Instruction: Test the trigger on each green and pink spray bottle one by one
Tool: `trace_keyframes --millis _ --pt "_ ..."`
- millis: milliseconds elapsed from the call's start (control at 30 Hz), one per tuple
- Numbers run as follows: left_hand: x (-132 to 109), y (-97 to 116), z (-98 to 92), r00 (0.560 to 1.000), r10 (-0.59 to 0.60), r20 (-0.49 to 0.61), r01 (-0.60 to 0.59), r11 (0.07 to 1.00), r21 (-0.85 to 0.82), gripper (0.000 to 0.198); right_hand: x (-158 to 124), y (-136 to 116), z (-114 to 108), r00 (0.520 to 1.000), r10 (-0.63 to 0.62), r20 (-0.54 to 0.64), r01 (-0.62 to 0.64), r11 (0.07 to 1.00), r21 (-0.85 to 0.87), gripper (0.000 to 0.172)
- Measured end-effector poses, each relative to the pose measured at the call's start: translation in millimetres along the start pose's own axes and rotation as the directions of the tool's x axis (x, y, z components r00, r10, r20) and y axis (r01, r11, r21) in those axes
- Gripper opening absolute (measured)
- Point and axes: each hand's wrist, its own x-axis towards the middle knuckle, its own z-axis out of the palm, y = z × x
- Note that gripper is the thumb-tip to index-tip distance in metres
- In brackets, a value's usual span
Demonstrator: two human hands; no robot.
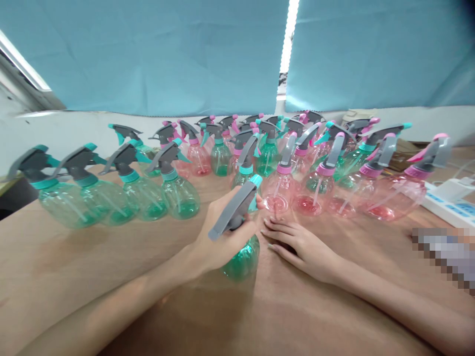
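Observation:
My left hand (222, 237) is wrapped round the neck of a green spray bottle (243, 259), whose grey trigger head with a turquoise nozzle points up and away. The bottle is at the middle of the wooden table (166, 306). Just right of it, my right hand (302, 247) rests low over the tabletop, fingers stretched out and holding nothing. Beyond my right hand stands a pink spray bottle (278, 193). To the left of my left hand is another green spray bottle (180, 198).
Several green bottles (148, 198) line the left side, and several pink ones (401, 193) the right. More of both colours stand behind. A white power strip (452, 205) and a blurred-out object (449, 252) lie at the right. A blue curtain (166, 54) hangs behind.

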Motion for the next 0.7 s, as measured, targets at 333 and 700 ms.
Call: trace_keyframes --millis 333,700 --pt "1.1 -0.7 -3.4 0.999 0.031 0.012 -0.030 0.995 -0.098 0.011 -0.6 -1.5 -0.9 1.000 0.006 -0.019 -0.006 1.000 0.009 0.035" --pt "-0.2 -5.4 0.4 0.999 -0.043 -0.002 0.042 0.998 -0.052 0.034 -0.3 -0.3 -1.4 1.000 -0.003 0.018 0.003 1.000 -0.023 0.038"
